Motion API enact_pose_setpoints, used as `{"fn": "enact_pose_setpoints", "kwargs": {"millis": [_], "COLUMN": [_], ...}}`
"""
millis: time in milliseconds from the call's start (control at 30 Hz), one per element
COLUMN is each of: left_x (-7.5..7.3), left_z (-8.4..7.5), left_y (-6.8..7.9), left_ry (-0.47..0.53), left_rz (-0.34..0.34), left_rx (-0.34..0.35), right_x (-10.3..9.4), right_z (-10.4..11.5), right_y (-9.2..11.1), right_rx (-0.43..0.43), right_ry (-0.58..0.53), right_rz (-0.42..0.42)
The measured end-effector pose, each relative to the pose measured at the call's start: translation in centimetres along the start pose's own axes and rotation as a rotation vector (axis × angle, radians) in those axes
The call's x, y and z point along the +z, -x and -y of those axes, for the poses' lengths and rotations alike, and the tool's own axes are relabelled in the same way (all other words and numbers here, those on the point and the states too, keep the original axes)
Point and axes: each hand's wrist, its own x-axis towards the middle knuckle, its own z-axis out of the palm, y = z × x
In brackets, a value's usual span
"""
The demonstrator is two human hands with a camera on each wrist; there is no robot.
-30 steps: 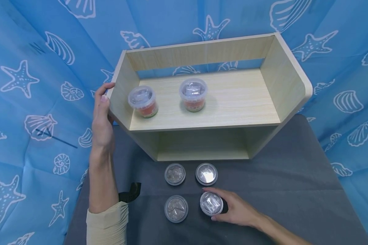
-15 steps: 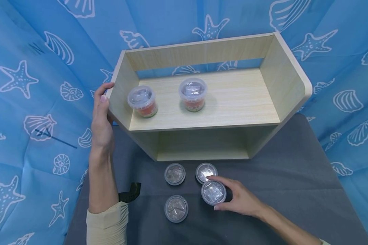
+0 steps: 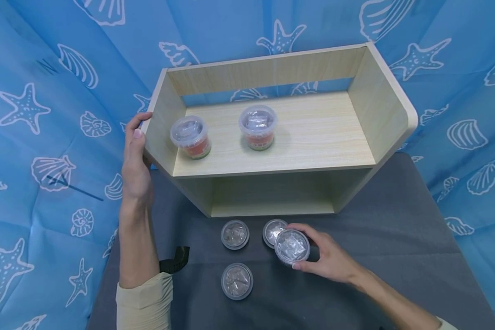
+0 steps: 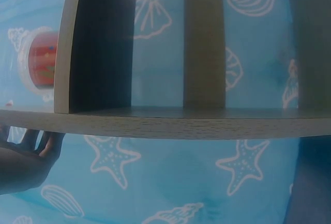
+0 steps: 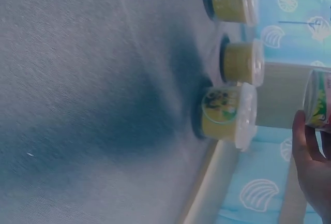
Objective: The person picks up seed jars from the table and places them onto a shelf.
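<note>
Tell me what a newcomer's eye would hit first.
Most likely the pale wooden shelf at the centre of the head view, two red-sided tubs on its upper board and the left hand touching its left side. After that, the right hand holding a clear-lidded tub in front of the shelf, with three other tubs on the dark grey cloth.

Clear-lidded tub (image 3: 292, 247), held aloft, pale wooden two-tier shelf (image 3: 321, 133), upright

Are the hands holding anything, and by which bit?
The right hand holds a lidded tub by its sides, between thumb and fingers. The left hand touches the outer left side of the wooden shelf; no clear grip shows.
</note>
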Motion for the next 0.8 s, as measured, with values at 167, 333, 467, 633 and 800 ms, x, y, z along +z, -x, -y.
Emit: {"fn": "enact_pose_setpoints", "kwargs": {"millis": [167, 333, 467, 633, 800], "left_x": [0.0, 0.0, 0.0, 0.0, 0.0], "left_z": [0.0, 0.1, 0.1, 0.1, 0.1], "left_y": [0.0, -0.1, -0.1, 0.0, 0.0], "left_ry": [-0.008, -0.015, -0.010, -0.008, -0.010], "left_rz": [-0.003, -0.004, -0.001, 0.001, -0.002], "left_rx": [0.002, 0.004, 0.008, 0.011, 0.011], "right_x": [-0.9, -2.3, -3.1, -3.8, -4.6], "right_z": [0.9, 2.4, 3.3, 4.1, 5.4], "right_y": [-0.7, -1.7, -2.3, -2.7, -3.1], "right_rx": [-0.024, -0.084, -0.169, -0.230, -0.278], "right_ry": [-0.016, -0.011, -0.034, -0.057, -0.030], "right_rz": [0.012, 0.000, -0.020, -0.045, -0.069]}}
